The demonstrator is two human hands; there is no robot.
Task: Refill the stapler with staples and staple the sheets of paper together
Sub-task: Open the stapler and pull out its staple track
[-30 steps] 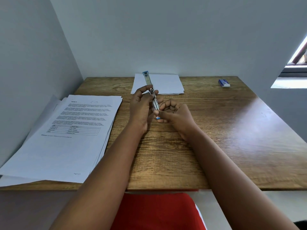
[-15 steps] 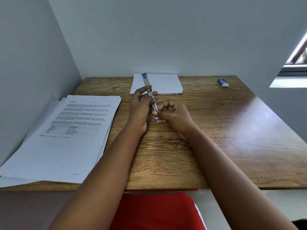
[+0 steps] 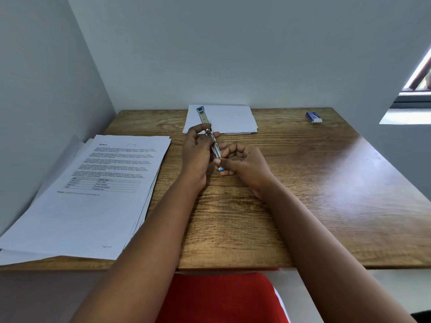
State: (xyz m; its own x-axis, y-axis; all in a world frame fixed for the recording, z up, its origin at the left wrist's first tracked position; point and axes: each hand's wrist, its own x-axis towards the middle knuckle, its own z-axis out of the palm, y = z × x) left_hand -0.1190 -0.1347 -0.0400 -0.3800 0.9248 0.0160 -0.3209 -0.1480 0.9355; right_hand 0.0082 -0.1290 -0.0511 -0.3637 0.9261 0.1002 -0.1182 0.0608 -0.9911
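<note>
Little has shifted: stapler (image 3: 211,138), hinged open, long axis running away from the person, stays above the desk (image 3: 303,183). Left hand (image 3: 196,152) clamps its hinge; right hand (image 3: 242,162) pinches its near end, equally close.

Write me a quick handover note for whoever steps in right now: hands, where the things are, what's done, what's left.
Left hand: gripping the opened stapler near its hinge, lid swung up and away.
Right hand: fingers pinched at the near end of the stapler's magazine; whether it holds staples is too small to tell.
Printed sheets: fanned stack at the table's left side, no staple visible in it.
Blank sheets: far centre, by the wall.
Small blue and white box: far right, probably the staples.
Done: stapler opened.
Left: finish loading, close the stapler, square the sheets, staple them.
</note>
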